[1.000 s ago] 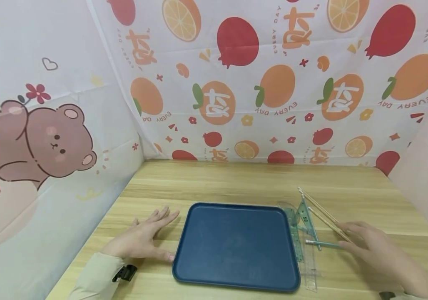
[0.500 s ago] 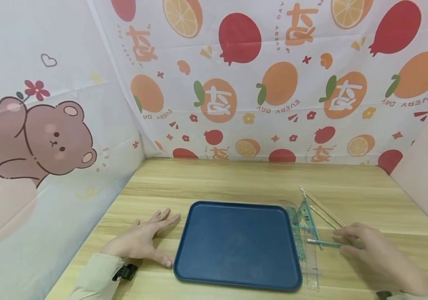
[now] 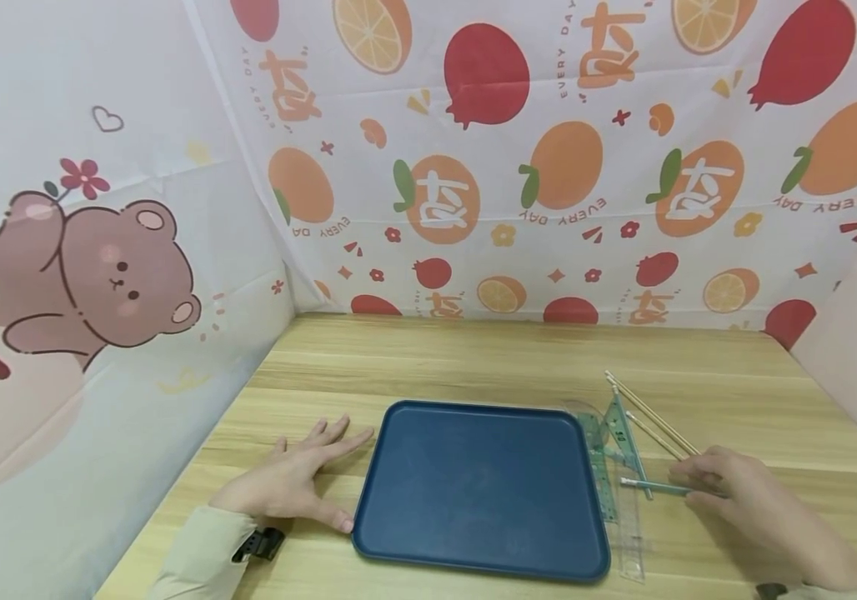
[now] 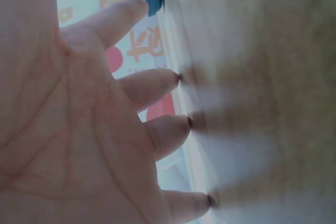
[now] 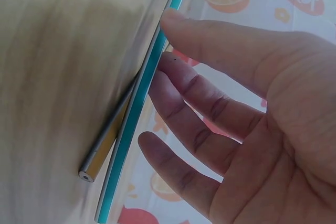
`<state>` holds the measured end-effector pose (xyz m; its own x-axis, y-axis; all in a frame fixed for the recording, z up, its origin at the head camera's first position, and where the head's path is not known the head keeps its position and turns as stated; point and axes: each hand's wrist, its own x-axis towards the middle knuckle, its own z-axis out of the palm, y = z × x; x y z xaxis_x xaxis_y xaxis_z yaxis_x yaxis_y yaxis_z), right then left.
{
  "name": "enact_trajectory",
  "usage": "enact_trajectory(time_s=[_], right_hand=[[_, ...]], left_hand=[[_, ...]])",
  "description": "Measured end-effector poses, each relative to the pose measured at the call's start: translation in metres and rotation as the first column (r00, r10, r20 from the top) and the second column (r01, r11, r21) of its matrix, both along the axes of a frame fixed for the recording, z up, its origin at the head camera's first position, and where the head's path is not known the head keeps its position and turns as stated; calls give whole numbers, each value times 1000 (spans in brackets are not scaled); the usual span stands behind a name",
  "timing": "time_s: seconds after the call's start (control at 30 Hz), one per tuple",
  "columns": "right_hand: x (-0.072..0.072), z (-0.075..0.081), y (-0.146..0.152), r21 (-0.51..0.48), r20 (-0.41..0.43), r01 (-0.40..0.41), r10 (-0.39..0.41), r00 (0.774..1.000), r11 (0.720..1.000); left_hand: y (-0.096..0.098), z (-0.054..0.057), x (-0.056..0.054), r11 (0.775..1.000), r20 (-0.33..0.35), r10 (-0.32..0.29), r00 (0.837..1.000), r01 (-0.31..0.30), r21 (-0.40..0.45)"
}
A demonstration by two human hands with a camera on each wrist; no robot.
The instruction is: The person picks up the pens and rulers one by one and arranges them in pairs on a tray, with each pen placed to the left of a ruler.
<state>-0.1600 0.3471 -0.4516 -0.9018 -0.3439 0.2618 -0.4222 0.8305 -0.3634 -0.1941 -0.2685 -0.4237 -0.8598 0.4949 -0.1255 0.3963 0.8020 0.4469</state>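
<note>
My right hand (image 3: 759, 504) pinches a teal pencil (image 3: 661, 487) with a white eraser end, thumb on one side and fingertips on the other. In the right wrist view this teal pencil (image 5: 123, 140) slants past a yellowish pencil (image 5: 105, 148) lying behind it. Light wooden pencils (image 3: 654, 412) reach toward the same hand. A second teal pencil (image 3: 640, 471) lies by a green set square (image 3: 618, 425). My left hand (image 3: 297, 479) is spread on the table, its thumb at the left edge of the blue tray (image 3: 481, 492). Its fingertips (image 4: 184, 124) touch the wood in the left wrist view.
Right of the tray lie a green ruler (image 3: 606, 492) and a clear ruler (image 3: 631, 542), partly overlapping. The wooden table (image 3: 458, 358) ends at a fruit-print cloth (image 3: 503, 183) behind. A bear-print cloth (image 3: 128, 275) stands on the left.
My right fingers have drawn in around the teal pencil. The left hand stays by the tray. The whole head view has shifted slightly.
</note>
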Motion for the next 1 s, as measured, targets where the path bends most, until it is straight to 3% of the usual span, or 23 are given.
enact_trajectory(time_s=[0.13, 0.4, 0.73, 1.0], right_hand=[[-1, 1, 1, 10, 7, -22, 21, 1000, 1000], [-5, 7, -1, 33, 115, -1, -3, 993, 999], [-7, 6, -4, 16, 182, 14, -16, 983, 1000], [-5, 4, -6, 8, 188, -6, 4, 982, 1000]], left_hand=[[1, 0, 0, 1000, 3, 5, 1000, -5, -4], [3, 1, 0, 1000, 15, -2, 1000, 2, 13], [2, -2, 2, 1000, 21, -10, 1000, 9, 30], [2, -4, 6, 999, 23, -9, 1000, 8, 34]])
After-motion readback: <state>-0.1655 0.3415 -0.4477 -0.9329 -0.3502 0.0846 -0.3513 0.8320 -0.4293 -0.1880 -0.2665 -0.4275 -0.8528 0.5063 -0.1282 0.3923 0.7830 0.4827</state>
